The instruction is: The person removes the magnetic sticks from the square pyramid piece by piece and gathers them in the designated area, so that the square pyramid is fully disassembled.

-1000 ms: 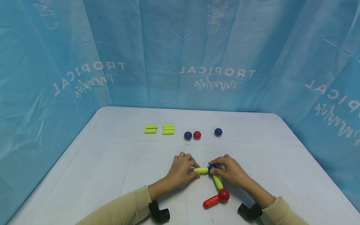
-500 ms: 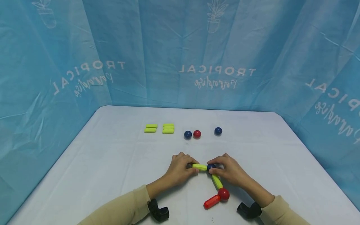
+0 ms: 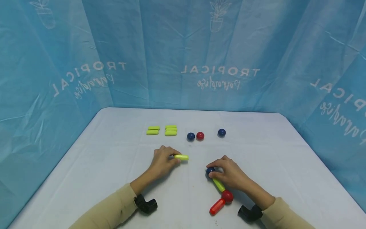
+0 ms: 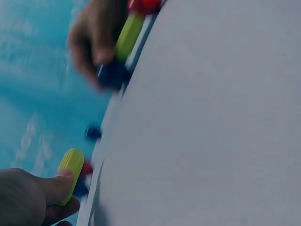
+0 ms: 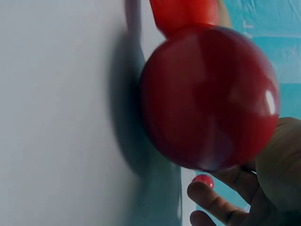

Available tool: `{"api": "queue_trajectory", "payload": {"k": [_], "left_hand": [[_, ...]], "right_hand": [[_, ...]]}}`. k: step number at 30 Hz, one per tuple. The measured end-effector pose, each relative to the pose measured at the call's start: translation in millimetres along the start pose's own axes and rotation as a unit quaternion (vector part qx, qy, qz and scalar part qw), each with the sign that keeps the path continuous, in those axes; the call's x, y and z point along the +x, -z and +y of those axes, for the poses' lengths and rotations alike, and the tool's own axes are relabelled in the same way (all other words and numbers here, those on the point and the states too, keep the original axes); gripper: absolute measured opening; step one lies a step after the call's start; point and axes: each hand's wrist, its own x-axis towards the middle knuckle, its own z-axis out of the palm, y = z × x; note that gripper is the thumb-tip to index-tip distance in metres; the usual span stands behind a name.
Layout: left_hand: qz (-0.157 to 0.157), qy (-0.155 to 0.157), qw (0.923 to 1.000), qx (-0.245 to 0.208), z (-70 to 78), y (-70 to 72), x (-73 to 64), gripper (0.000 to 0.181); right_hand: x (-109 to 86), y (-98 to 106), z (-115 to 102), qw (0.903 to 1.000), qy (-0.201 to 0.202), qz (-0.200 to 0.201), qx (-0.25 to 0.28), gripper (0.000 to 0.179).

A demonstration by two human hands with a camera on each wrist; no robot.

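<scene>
My left hand [image 3: 164, 161] pinches one end of a yellow-green ribbed rod [image 3: 181, 157], off to the left of the joined pieces; the left wrist view shows the same rod [image 4: 71, 172] between thumb and fingers. Between thumb and fingertips, my right hand [image 3: 230, 173] holds a dark blue ball [image 3: 210, 172]. From that ball a yellow-green rod [image 3: 219, 185] runs down to a red ball [image 3: 227, 196], and a red rod [image 3: 217, 206] joins the red ball. Seen close up in the right wrist view, the red ball [image 5: 211, 99] hides part of the right hand.
Toward the back of the white table [image 3: 120, 143] lie several yellow-green rods [image 3: 171, 130], two more rods [image 3: 152, 130], a blue ball [image 3: 191, 136], a red ball [image 3: 200, 136] and another blue ball [image 3: 221, 133]. A blue curtain [image 3: 183, 47] hangs behind.
The left hand's rod has come away from the blue ball and moved left and back with the hand. The joined pieces in the right hand have shifted slightly left at the blue end.
</scene>
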Motion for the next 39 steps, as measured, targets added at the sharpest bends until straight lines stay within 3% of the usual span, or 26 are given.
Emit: {"api": "queue_trajectory", "payload": {"k": [3, 6, 12, 21, 25, 29, 32, 35, 39], "left_hand": [[0.042, 0.054, 0.9976, 0.013, -31.3, 20.4, 11.6, 0.022], [0.060, 0.097, 0.9932, 0.022, -57.7, 37.9, 23.2, 0.025], [0.078, 0.138, 0.9861, 0.050, -88.3, 55.0, 41.1, 0.030], [0.072, 0.165, 0.9805, 0.079, -101.4, 55.6, 47.6, 0.030], [0.076, 0.168, 0.9798, 0.077, -102.1, 55.6, 48.0, 0.029], [0.079, 0.167, 0.9794, 0.080, -102.1, 55.6, 48.2, 0.028], [0.078, 0.168, 0.9793, 0.082, -102.8, 54.9, 48.7, 0.027], [0.077, 0.168, 0.9793, 0.083, -104.1, 53.2, 49.5, 0.027], [0.076, 0.168, 0.9796, 0.080, -103.6, 51.9, 51.7, 0.026]], "right_hand": [[-1.8, 3.1, 3.3, 0.9999, -0.009, -0.005, 0.009, 0.032], [-2.1, 5.4, 5.6, 0.9998, -0.002, -0.008, 0.016, 0.033], [-0.8, 4.8, 5.3, 0.9997, -0.001, -0.011, 0.023, 0.033], [1.4, 4.4, 2.0, 0.9989, 0.025, -0.036, 0.015, 0.032], [5.6, 7.7, -1.9, 0.9937, 0.064, -0.091, 0.010, 0.033], [8.3, 11.7, -8.5, 0.9800, 0.118, -0.160, 0.003, 0.033], [8.2, 14.0, -14.9, 0.9707, 0.145, -0.191, -0.010, 0.038], [5.9, 15.0, -19.0, 0.9692, 0.156, -0.188, -0.028, 0.043], [-1.6, 15.4, -13.9, 0.9800, 0.132, -0.141, -0.048, 0.051]]}}
